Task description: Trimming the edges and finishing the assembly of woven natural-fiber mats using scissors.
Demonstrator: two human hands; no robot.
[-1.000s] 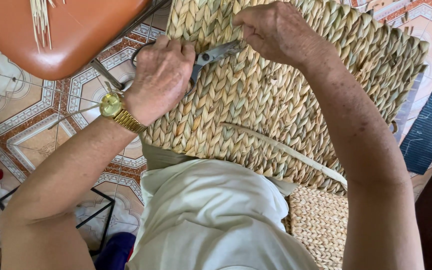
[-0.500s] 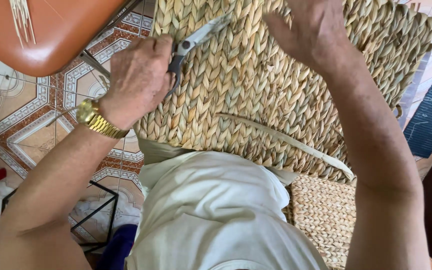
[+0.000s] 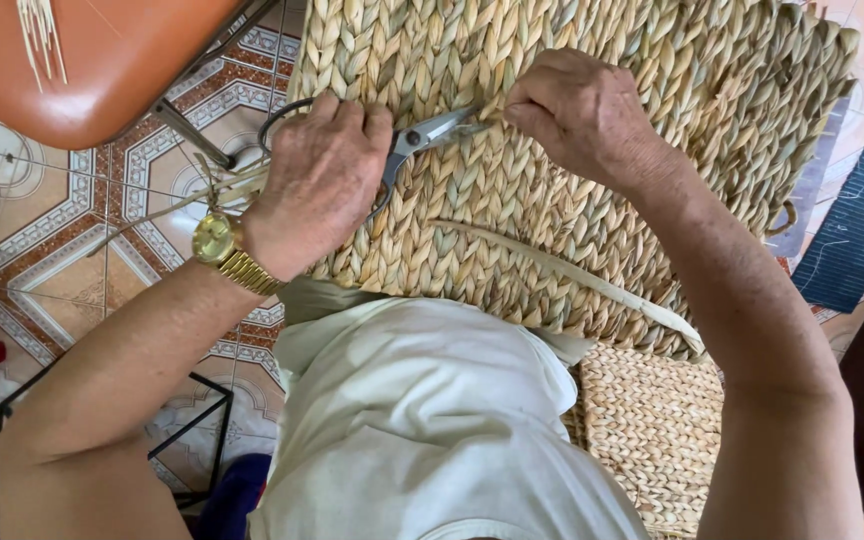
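A large woven straw basket [image 3: 572, 130] lies across my lap, its braided side facing up. My left hand [image 3: 317, 185], with a gold watch on the wrist, grips the handles of metal scissors [image 3: 427, 135]. The blades point right, against the weave, toward my right hand [image 3: 582, 115]. My right hand presses on the basket and pinches a strand at the blade tips. A flat pale strap [image 3: 572, 275] runs diagonally over the basket's lower part.
An orange-brown seat [image 3: 82, 60] on a metal frame stands at the upper left over patterned floor tiles [image 3: 42, 250]. A smaller woven basket [image 3: 652, 430] sits by my right knee. A blue striped mat [image 3: 857, 225] lies at the right. A black wire frame [image 3: 192, 440] stands at the lower left.
My left hand has brought the scissors down to the right, blades now lying on the weave. My right hand has come down to meet the blade tips.
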